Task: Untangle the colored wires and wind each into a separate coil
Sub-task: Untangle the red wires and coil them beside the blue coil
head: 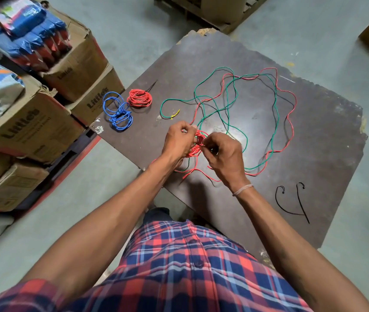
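Note:
A loose tangle of red wire (291, 122), green wire (275, 104) and thin black wire (275, 91) sprawls over the dark board (314, 154). My left hand (179, 140) grips a small bundle of red loops (194, 152) above the board's near-left edge. My right hand (224, 154) pinches the red wire beside that bundle. A finished red coil (139, 98) and a blue coil (118, 112) lie at the board's far-left corner. A short yellow piece (175, 114) sits at the end of the green wire.
Stacked cardboard boxes (32, 122) with blue and red packets (30, 34) on top stand left of the board. A separate bent black wire (291, 202) lies near the board's front right. Grey floor surrounds the board; more boxes are at the far edge.

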A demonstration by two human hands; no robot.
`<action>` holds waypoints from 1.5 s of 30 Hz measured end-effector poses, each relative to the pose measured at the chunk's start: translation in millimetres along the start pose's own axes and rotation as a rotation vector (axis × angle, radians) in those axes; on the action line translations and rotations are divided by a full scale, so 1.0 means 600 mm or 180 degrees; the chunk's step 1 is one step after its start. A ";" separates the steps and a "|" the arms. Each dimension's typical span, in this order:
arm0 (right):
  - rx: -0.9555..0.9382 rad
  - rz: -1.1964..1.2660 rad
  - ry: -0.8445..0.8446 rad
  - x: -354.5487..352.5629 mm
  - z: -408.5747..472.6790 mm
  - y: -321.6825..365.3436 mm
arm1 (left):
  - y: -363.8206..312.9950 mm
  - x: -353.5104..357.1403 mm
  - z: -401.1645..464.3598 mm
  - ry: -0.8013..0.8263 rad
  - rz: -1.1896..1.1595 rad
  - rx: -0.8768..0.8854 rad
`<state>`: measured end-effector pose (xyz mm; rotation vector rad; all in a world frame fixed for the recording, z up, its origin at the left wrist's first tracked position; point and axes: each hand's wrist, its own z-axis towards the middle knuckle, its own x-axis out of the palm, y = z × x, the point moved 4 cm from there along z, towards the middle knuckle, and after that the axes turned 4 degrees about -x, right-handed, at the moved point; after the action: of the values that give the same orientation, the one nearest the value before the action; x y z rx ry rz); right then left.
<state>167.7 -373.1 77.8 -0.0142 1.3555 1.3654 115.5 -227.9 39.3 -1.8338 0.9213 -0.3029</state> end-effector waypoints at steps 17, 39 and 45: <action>-0.0758 -0.0900 -0.0452 0.009 0.006 0.018 | 0.014 0.013 -0.001 0.0596 -0.1161 -0.1199; 0.0142 -0.0511 0.0774 -0.066 0.090 0.043 | -0.009 -0.026 0.035 -0.0056 0.1103 0.0685; 0.1634 0.1989 -0.0178 -0.086 0.099 0.011 | -0.008 -0.019 0.024 0.0349 -0.0041 0.0219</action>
<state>219.8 -364.3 136.5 0.8449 1.7038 1.4518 118.5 -209.2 39.5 -1.7744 0.9630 -0.4416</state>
